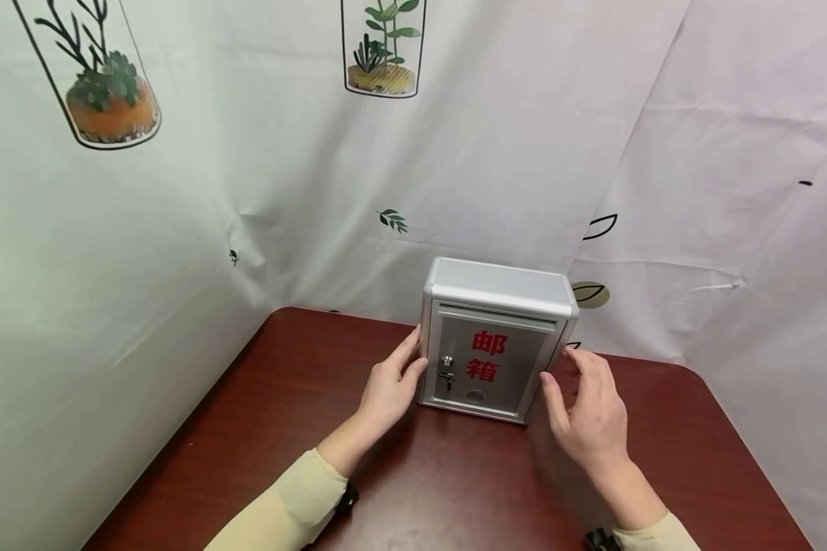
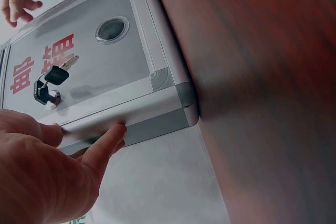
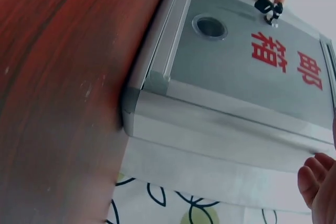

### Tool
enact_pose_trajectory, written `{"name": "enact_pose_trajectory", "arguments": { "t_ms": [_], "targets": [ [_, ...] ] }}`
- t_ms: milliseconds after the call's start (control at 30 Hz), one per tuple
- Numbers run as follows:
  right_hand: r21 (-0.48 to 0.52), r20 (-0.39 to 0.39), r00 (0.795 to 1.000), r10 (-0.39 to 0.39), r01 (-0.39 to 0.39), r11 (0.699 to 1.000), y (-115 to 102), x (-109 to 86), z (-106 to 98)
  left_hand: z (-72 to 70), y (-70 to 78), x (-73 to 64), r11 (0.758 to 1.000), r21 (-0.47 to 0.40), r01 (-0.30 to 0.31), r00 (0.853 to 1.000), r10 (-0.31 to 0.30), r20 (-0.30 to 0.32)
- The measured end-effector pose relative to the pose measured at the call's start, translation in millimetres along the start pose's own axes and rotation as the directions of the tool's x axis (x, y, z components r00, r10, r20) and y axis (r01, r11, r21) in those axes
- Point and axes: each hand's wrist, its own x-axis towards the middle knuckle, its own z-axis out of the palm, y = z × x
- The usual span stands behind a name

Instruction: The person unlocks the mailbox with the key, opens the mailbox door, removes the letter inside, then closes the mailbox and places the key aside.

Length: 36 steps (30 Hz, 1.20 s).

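A silver metal mailbox [image 1: 517, 375] with red characters on its front door stands upright on the table. My left hand [image 1: 388, 386] rests along the box's left side, its thumb near the front edge and its fingers extended against the side wall. At the right side is my right hand [image 1: 593, 413], thumb close to the front edge and fingers loosely bent beside the wall. Keys [image 2: 56, 75] hang from the lock on the left of the door. Lower on the door is a small round window [image 2: 112, 30]. A narrow slot [image 1: 496, 314] runs across the top of the front.
The dark red-brown table [image 1: 262, 428] has rounded back corners. Close behind the mailbox hangs a white cloth backdrop [image 1: 303, 199] printed with plants and leaves, and it also lines both sides.
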Motion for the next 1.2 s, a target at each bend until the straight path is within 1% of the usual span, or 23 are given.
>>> {"name": "enact_pose_trajectory", "arguments": {
  "t_ms": [100,300,500,700,800,1033,1200],
  "targets": [
    [-0.002,0.012,1.000,-0.018,0.018,1.000,-5.7,0.5,1.9,0.2,0.9,0.9,1.000,0.000,0.010,1.000,-0.010,-0.003],
    [0.023,0.096,0.995,-0.028,0.026,0.999,-20.0,-1.9,8.4,0.0,1.9,0.9,1.000,-0.004,0.019,1.000,-0.019,0.011],
    [0.039,0.199,0.979,-0.036,0.029,0.999,-35.7,-11.5,22.4,-0.3,1.6,0.8,1.000,-0.004,0.014,1.000,-0.014,0.009],
    [0.052,0.275,0.961,-0.034,0.021,0.998,-48.9,-14.9,38.4,0.3,1.6,1.0,1.000,-0.006,0.018,1.000,-0.018,0.012],
    [0.055,0.294,0.955,-0.040,0.025,0.998,-54.6,-14.0,47.8,0.3,1.5,0.8,1.000,-0.002,0.013,1.000,-0.013,0.008],
    [0.054,0.292,0.955,-0.053,0.039,0.998,-66.2,-10.3,67.4,0.8,-0.5,1.0,1.000,0.008,-0.020,1.000,0.020,0.004],
    [0.025,0.343,0.939,-0.035,0.028,0.999,-71.9,-7.5,75.7,-0.8,-0.6,0.0,0.999,0.015,-0.028,1.000,0.028,0.010]
  ]
}}
